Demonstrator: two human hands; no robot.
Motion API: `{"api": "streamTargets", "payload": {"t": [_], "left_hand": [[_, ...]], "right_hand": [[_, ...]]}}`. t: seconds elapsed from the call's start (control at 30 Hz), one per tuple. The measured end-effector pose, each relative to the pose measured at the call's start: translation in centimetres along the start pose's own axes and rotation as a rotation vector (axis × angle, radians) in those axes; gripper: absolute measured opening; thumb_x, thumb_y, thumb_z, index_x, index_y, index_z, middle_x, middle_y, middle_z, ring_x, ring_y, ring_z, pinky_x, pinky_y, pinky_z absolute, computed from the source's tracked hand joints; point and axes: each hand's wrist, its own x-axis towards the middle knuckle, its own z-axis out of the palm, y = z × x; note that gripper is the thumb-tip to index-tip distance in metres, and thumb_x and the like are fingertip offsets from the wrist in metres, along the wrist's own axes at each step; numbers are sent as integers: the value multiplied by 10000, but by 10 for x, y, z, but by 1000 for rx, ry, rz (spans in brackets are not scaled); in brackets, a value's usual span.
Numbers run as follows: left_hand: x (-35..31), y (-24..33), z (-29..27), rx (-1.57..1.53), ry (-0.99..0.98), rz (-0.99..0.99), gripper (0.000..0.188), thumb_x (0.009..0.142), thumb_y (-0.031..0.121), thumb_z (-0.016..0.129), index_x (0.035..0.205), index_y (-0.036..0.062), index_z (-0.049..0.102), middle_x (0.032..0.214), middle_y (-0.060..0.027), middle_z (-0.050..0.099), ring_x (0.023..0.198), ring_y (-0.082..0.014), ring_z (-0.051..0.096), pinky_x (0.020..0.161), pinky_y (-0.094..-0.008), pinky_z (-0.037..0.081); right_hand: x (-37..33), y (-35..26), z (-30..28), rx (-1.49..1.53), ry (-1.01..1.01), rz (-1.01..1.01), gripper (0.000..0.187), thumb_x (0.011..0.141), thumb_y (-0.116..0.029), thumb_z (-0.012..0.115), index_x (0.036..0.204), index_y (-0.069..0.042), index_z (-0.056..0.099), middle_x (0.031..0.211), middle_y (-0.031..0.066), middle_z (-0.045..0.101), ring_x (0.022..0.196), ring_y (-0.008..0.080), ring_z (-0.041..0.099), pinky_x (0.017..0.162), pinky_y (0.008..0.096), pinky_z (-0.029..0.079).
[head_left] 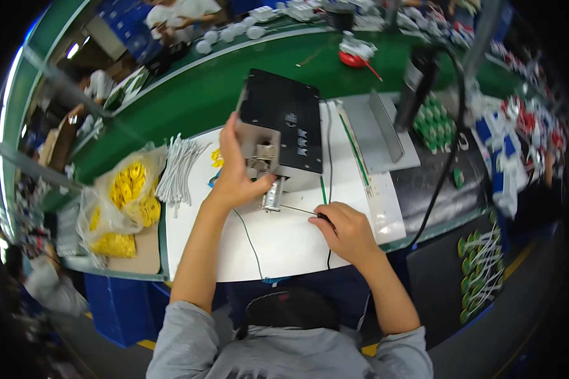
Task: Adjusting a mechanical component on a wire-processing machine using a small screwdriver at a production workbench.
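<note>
My left hand (231, 183) grips the side of a tilted metal box (283, 117) with a black face and bare grey sides. Its thumb presses near a shiny metal bracket (272, 196) that sticks out at the box's near end. Between the fingers of my right hand (349, 234) is a thin screwdriver (299, 210) with a short black handle. The shaft points left at the bracket, and its tip is at or very close to the metal; contact is too small to tell. My right palm hides part of the handle.
White paper (234, 249) covers the work surface. Left lie white cables (178, 170) and bags of yellow parts (126, 189). Right are a grey metal tray (379, 136), green circuit boards (435, 123) and an upright black cylindrical tool (417, 82) with a hanging cord. Beyond runs a green conveyor (202, 88).
</note>
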Motion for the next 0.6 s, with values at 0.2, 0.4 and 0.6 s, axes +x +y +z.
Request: {"api": "streamTargets", "payload": {"t": [0.2, 0.4, 0.6], "left_hand": [[-9, -13, -56, 35, 16, 36, 1120, 597, 276, 763, 1498, 13, 151, 1380, -232, 323, 1244, -399, 354, 1087, -475, 257], [-23, -37, -81, 42, 30, 56, 1109, 628, 301, 766, 1498, -2, 149, 1414, -241, 307, 1296, -421, 311, 1105, -485, 228], [-34, -56, -90, 13, 49, 64, 1101, 640, 310, 772, 1498, 1, 153, 1414, -239, 314, 1333, -415, 292, 1119, -494, 218]], "right_hand": [[23, -39, 37, 141, -187, 207, 123, 868, -46, 668, 976, 10, 650, 825, 137, 643, 687, 254, 621, 600, 312, 483], [30, -52, 67, 125, -253, 274, 147, 890, -15, 605, 1026, 10, 655, 843, 112, 613, 685, 191, 582, 619, 271, 457], [29, -57, 93, 117, -219, 276, 132, 858, 8, 632, 989, 26, 644, 894, 115, 613, 770, 201, 594, 698, 271, 479]]}}
